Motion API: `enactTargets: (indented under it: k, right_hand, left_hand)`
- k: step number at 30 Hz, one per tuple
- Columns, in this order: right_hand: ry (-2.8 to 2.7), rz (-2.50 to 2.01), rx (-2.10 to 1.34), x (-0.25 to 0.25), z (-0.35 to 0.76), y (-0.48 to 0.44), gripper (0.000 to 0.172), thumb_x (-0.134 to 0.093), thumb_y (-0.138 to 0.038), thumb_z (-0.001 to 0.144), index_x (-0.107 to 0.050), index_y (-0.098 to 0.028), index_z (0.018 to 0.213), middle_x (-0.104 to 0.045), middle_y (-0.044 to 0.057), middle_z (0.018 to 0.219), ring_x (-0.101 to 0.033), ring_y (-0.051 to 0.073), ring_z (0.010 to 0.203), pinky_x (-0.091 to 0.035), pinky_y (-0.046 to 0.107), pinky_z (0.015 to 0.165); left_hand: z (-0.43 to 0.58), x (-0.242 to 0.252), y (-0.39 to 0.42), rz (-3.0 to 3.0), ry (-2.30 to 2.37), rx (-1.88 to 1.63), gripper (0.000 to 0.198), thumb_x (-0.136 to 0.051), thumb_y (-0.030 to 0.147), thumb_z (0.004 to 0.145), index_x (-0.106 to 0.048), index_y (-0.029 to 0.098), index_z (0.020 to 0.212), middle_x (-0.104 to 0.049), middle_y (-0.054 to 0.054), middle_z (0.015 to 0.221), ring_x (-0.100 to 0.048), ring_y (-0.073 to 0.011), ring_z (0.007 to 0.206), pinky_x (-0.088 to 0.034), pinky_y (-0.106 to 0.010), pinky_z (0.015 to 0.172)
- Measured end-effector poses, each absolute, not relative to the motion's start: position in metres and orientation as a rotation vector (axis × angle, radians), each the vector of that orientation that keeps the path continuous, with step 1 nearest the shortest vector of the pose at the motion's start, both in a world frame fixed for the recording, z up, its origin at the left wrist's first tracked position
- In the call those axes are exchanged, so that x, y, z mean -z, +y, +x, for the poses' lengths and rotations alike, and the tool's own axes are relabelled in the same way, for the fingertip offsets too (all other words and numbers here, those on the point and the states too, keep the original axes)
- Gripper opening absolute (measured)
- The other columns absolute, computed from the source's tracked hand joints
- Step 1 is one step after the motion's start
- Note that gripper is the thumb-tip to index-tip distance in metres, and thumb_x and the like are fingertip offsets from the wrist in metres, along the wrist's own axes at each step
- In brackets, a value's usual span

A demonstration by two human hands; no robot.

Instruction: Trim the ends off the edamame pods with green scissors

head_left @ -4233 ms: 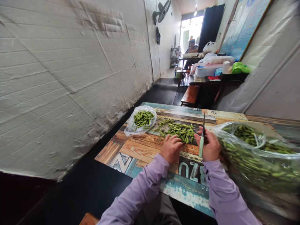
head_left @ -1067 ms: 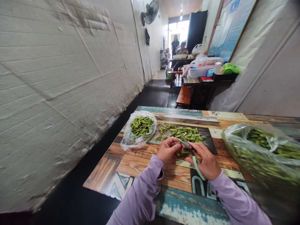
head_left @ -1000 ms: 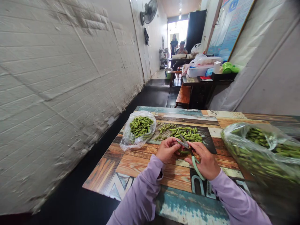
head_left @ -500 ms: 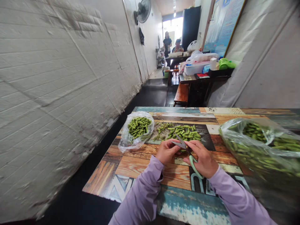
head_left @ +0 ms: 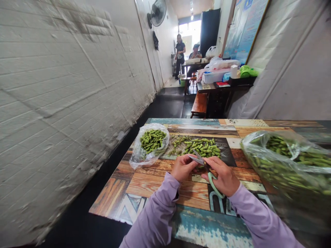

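Note:
In my right hand (head_left: pixel 224 176) is a pair of scissors (head_left: pixel 215 187) with pale green handles, its blades pointing left and slightly parted. My left hand (head_left: pixel 183 168) is pinched closed beside the blade tips; whatever its fingers hold is hidden. Just beyond both hands lies a loose pile of green soybean pods (head_left: pixel 203 147) on a dark mat (head_left: pixel 229 155). Small trimmed bits (head_left: pixel 178 140) are scattered left of that pile. Farther left, a clear plastic bag (head_left: pixel 136 157) stands open with pods in it. A larger clear bag (head_left: pixel 254 162) of pods sits on the right.
The wood-patterned table (head_left: pixel 152 184) carries all this. A white brick-patterned wall (head_left: pixel 64 103) runs along the left. Beyond the table are a wooden bench (head_left: pixel 199 103) and another table with a plastic box (head_left: pixel 214 76). Two people are at the back, one standing (head_left: pixel 180 51), one seated (head_left: pixel 195 53).
My hands stay nearly in place, and the scissor blades have come closer together. At the back, the standing person has moved to the left and nearer.

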State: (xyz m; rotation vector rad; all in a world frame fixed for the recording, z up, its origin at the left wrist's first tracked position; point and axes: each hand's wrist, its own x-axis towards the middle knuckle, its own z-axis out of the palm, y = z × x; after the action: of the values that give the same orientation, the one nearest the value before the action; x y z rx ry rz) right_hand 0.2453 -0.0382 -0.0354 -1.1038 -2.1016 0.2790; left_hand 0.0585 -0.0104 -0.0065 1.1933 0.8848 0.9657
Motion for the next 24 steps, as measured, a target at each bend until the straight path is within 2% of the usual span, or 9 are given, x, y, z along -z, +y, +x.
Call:
enactTargets:
  k: [11,16,21,24]
  right_hand:
    - [-2.131,-1.120,-0.322,0.033,0.246,-0.039,0.046,-0.058,-0.030,0.082,-0.049,-0.024,0.127,-0.060,0.009,0.104,-0.062,0.019,0.087,-0.054,0.031,0.075]
    - [-2.063,-1.206,-0.280,0.038,0.248,-0.038,0.044,-0.059,-0.033,0.081,-0.053,-0.022,0.123,-0.060,0.008,0.106,-0.062,0.018,0.083,-0.054,0.030,0.074]
    - [-1.935,-1.287,-0.313,0.043,0.249,-0.035,0.044,-0.059,-0.033,0.081,-0.051,-0.022,0.123,-0.057,0.008,0.108,-0.060,0.015,0.074,-0.055,0.030,0.068]
    - [-1.886,-1.285,-0.317,0.046,0.250,-0.034,0.044,-0.059,-0.032,0.081,-0.051,-0.021,0.123,-0.056,0.009,0.110,-0.061,0.015,0.074,-0.055,0.030,0.070]
  left_hand:
    - [0.055,0.008,-0.008,1.266,0.903,-0.937,0.040,-0.071,0.048,0.066,-0.067,0.011,0.081,-0.064,-0.005,0.072,-0.056,-0.0131,0.062,-0.045,-0.024,0.053]
    - [0.052,0.012,-0.002,1.455,0.963,-1.150,0.026,-0.073,0.037,0.066,-0.067,0.012,0.072,-0.063,-0.005,0.075,-0.056,-0.0151,0.075,-0.045,-0.026,0.069]
    - [0.049,0.015,0.002,1.106,0.895,-1.171,0.033,-0.071,0.041,0.068,-0.057,0.014,0.080,-0.062,-0.001,0.073,-0.054,-0.0088,0.054,-0.042,-0.021,0.049]
    - [0.050,0.013,0.002,0.909,0.757,-1.169,0.036,-0.072,0.040,0.068,-0.049,0.015,0.081,-0.066,-0.004,0.082,-0.061,-0.0116,0.058,-0.047,-0.022,0.051]
